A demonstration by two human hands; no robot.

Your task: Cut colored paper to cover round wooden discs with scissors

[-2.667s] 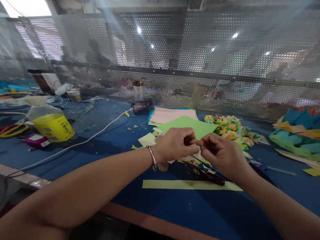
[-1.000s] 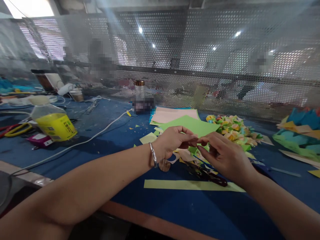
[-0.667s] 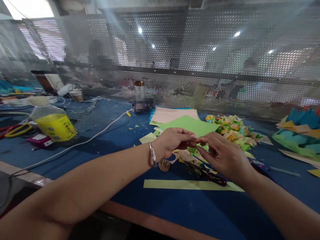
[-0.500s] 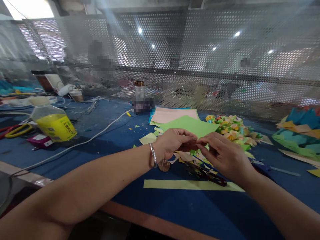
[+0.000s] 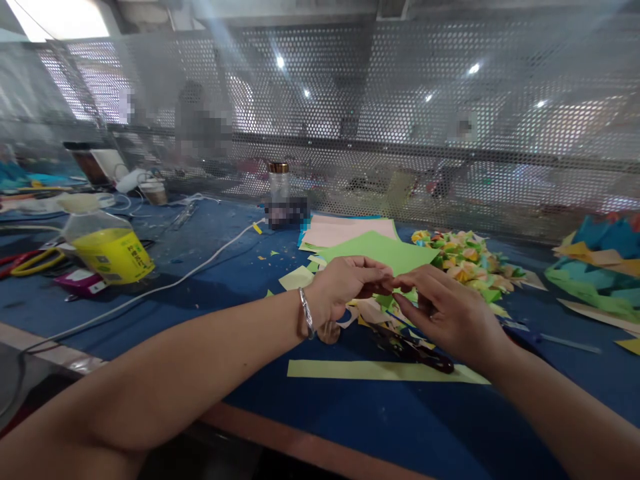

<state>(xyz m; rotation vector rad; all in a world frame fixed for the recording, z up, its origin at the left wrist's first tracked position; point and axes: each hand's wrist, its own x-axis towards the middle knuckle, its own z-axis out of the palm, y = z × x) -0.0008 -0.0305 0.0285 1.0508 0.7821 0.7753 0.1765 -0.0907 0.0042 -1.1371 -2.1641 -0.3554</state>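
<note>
Left grip (image 5: 343, 287) is straighter than before, beside right grip (image 5: 450, 307).

Left hand (image 5: 345, 283) near the green sheet (image 5: 380, 250): fingers (image 5: 375, 274), formerly curled, now straighter; its meeting with the right hand (image 5: 447, 303) shifted slightly toward the sheet's left corner.

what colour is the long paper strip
The paper strip is pale yellow-green; the head view shows it.

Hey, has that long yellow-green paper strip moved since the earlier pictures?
No, the paper strip lies in the same place, judged against the table's front edge; the whole view shifted slightly.
</note>
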